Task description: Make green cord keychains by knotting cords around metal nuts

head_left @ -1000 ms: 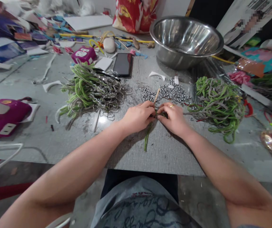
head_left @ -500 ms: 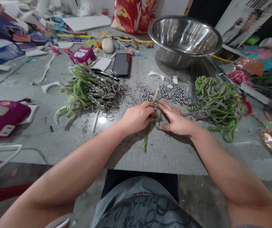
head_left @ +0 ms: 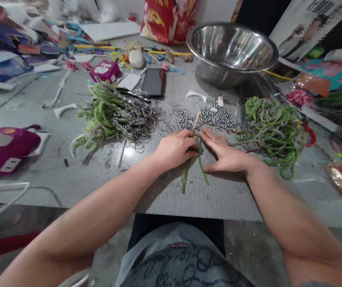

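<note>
Green cord (head_left: 203,171) lies on the table between my two hands, its loose ends pointing toward me. My left hand (head_left: 175,148) pinches the knotted part of this cord, its thumb and fingers closed around it. My right hand (head_left: 226,154) rests on the table to the right, fingers stretched out and thumb apart, fingertips beside the cord. A thin wooden stick (head_left: 196,120) stands up between the fingertips of both hands; its lower end is hidden. Just beyond are many small silver beads (head_left: 219,117).
Green and grey cords with metal rings (head_left: 114,113) are heaped at left, more cords (head_left: 274,131) at right. A steel bowl (head_left: 233,73), a phone (head_left: 153,82) and a red bag (head_left: 168,24) stand farther back. A purple device (head_left: 12,149) sits at far left.
A second green cord end now lies splayed toward me on the right. My right thumb has moved away from the cord, while my left hand keeps its pinch.
</note>
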`<state>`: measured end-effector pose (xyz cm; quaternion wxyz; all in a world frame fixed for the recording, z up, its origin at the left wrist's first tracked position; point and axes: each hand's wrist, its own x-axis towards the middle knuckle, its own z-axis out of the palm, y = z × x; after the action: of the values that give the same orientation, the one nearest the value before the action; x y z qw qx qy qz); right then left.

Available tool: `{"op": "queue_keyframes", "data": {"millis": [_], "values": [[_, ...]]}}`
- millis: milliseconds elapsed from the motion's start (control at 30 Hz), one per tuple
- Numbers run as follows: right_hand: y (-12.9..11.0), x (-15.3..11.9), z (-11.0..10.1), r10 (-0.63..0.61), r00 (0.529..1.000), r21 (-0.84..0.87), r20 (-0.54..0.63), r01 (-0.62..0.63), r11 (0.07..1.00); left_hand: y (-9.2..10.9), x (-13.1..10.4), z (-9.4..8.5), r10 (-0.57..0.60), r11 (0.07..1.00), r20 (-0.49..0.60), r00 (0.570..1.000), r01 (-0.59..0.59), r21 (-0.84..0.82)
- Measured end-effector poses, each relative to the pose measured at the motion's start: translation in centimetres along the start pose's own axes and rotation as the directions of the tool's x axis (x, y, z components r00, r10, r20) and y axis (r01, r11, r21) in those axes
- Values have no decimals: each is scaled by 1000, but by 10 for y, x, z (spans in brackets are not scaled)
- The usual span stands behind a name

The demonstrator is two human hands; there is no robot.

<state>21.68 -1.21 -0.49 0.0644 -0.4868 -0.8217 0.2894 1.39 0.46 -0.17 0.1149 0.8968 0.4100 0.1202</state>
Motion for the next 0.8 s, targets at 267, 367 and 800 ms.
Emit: {"op": "queue_keyframes", "data": {"millis": [267,367,800], "values": [[-17,4,3,-245,821,-164,-516,186,969,0,0,1,8,1000,-11,1000,-8,6],[-19,3,4,-339,848,-315,-407,218,924,0,0,2,15,1000,-13,1000,-15,11],[-20,3,7,-319,884,-415,-341,163,895,-3,0,8,61,998,-113,992,-62,-7]]}}
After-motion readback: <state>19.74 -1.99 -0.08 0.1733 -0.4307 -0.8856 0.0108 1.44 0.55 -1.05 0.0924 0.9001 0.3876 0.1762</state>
